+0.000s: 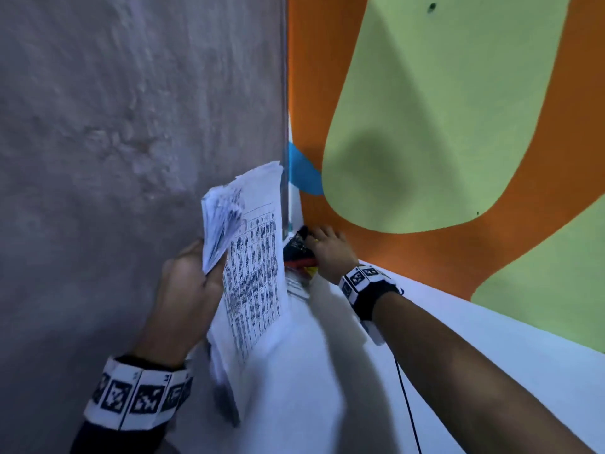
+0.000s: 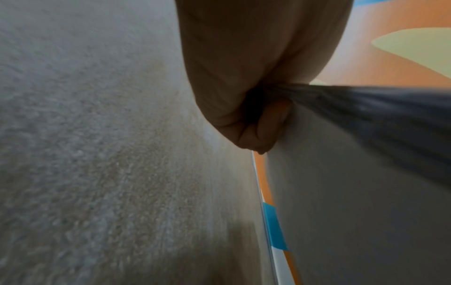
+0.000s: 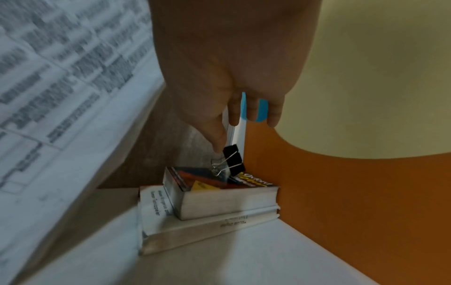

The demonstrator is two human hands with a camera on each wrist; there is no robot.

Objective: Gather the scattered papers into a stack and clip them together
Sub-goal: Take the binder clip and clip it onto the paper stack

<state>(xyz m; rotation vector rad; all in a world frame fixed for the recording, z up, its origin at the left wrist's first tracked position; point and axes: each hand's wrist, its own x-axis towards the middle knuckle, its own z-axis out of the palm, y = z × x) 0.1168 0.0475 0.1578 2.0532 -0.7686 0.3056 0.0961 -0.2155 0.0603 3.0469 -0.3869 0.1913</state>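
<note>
On top of the paperback (image 3: 219, 185) in the desk (image 1: 491, 371) corner, your right hand (image 3: 227, 77) pinches the binder clip (image 3: 234, 160); lift it straight while your left hand (image 1: 183, 290) grips the paper stack (image 1: 252, 257) squared

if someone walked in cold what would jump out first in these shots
Probably the thick stack of printed papers, gripped by the left hand and held up off the white table. Next, the right hand reaching into the corner by the orange and green wall, its fingertips on a black binder clip. The clip sits atop a small pile of books against that wall.
</note>
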